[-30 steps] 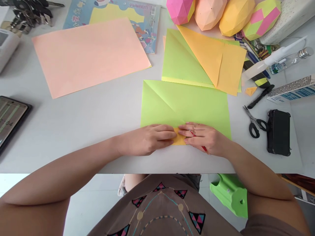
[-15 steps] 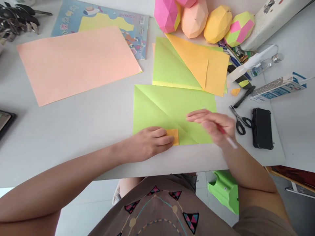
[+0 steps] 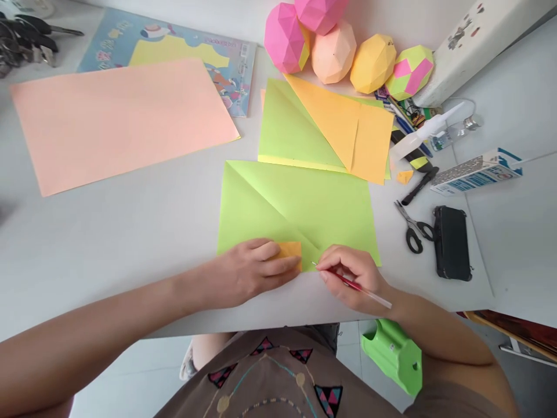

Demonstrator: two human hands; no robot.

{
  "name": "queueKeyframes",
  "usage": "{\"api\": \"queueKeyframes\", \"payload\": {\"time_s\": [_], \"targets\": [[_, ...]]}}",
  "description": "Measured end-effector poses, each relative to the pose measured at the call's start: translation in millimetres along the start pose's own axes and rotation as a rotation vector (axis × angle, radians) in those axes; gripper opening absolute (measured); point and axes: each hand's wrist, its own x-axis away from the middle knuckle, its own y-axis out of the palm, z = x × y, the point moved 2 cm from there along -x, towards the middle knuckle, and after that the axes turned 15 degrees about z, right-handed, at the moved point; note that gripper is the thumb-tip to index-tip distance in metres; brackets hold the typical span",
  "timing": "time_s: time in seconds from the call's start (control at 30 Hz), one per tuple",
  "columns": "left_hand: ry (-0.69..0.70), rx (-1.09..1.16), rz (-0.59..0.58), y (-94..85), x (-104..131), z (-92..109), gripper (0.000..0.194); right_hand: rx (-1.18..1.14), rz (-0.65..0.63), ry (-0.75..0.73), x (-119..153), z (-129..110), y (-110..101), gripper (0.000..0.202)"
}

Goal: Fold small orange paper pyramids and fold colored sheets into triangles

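A green sheet of paper [image 3: 331,203] with a diagonal crease lies in front of me. Near its lower edge, my left hand [image 3: 248,273] presses a small folded piece of orange paper [image 3: 290,249] down flat, its fingers together over the piece and hiding part of it. Just to the right, my right hand [image 3: 350,273] grips a slim red pen [image 3: 346,281] with a clear end. The pen's tip points left, over the green sheet and a little apart from the orange piece.
A pink sheet [image 3: 126,122] overlaps a blue book [image 3: 237,81] on the left. Behind are green and orange sheets [image 3: 374,139] and several faceted paper balls [image 3: 333,52]. Scissors [image 3: 413,229], a black phone [image 3: 452,244] and a carton [image 3: 476,171] stand or lie at right.
My right hand has come down and left, from raised above the sheet to beside the orange piece, bringing the pen tip forward. My left hand keeps pressing. The view has shifted slightly.
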Motion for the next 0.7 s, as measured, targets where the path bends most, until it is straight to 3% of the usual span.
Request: {"api": "queueKeyframes", "payload": {"time_s": [0.1, 0.33, 0.7], "targets": [[-0.005, -0.010, -0.003, -1.3, -2, 0, 0.042, 0.060, -0.026, -0.013, 4, 9, 7, 0.008], [-0.010, -0.002, 0.023, -2.1, -3, 0, 0.037, 0.155, 0.022, -0.211, 7, 14, 16, 0.017], [-0.032, 0.042, 0.060, -1.9, -2, 0, 0.037, 0.224, -0.018, -0.203, 6, 18, 17, 0.014]]}}
